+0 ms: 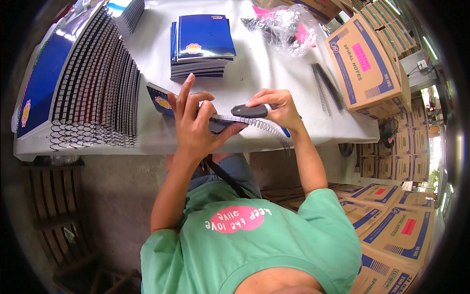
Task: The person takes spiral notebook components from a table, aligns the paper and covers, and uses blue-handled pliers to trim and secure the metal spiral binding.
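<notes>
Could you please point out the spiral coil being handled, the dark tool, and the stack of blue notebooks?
spiral coil [270, 131]: head view, free right stretch.
dark tool [248, 111]: head view, body's middle.
stack of blue notebooks [204, 36]: head view, top cover.

Most of the blue notebook [161, 102] is hidden by the left hand [196, 125]. The tool's [248, 111] working end is covered by the right hand [276, 108]. The cardboard box [387, 274] at near right is cut off by the edge.

Both forearms are raised from the lower edge, elbows bent. The left hand [196, 125] is held palm-down with the index finger extended upward and the thumb tucked beneath. The right hand [274, 109] is curled, fingertips pinched together, wrist bent inward.
</notes>
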Available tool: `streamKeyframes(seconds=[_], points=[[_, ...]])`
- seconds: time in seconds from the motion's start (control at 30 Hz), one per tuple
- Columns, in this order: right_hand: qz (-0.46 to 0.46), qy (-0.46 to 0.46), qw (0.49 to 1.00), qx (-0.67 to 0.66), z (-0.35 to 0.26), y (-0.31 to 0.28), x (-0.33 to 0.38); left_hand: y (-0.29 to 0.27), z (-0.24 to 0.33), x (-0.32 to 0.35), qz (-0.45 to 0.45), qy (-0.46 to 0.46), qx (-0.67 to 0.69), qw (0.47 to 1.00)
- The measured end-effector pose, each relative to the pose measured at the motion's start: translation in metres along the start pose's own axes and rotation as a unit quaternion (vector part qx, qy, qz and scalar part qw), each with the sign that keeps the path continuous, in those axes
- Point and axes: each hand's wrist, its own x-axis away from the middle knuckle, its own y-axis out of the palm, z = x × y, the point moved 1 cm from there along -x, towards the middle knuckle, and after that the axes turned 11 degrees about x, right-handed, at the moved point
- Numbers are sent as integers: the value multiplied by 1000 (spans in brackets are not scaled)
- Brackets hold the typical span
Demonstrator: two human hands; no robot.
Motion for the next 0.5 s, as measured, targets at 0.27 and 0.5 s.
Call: streamKeyframes(seconds=[0.27,0.5], points=[[69,-44,982,-173,4,-5,6,1,-2,-5,-20,3,15,1000],[0,-142,964,-225,-10,1,-7,1,-8,0,-24,-46,89,995]])
